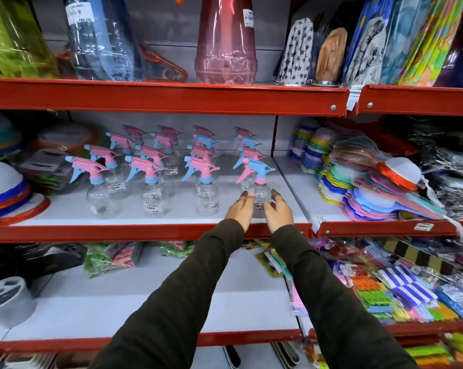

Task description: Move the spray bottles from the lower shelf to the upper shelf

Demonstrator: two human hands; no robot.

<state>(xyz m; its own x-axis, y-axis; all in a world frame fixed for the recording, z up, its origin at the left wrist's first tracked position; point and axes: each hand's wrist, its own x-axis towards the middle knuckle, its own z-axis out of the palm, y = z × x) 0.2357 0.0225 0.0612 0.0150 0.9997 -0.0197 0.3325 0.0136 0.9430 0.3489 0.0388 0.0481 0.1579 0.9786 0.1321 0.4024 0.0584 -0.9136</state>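
Note:
Several clear spray bottles with pink and blue trigger heads stand in rows on the middle shelf (145, 231). The front right spray bottle (262, 193) has a blue head and a pink trigger and stands upright near the shelf's front edge. My left hand (239, 211) is at its left side and my right hand (278, 213) at its right side. Both hands have their fingers stretched out and apart, cupping the bottle's body loosely. The shelf below (145, 302) shows a bare white surface under my arms.
The top shelf (171, 95) carries large blue and pink plastic bottles (225, 49) and packaged goods. Stacked colourful plastic items (358, 187) lie to the right of the spray bottles, and bowls (6, 193) to the left. Packets of clips (398, 288) fill the lower right.

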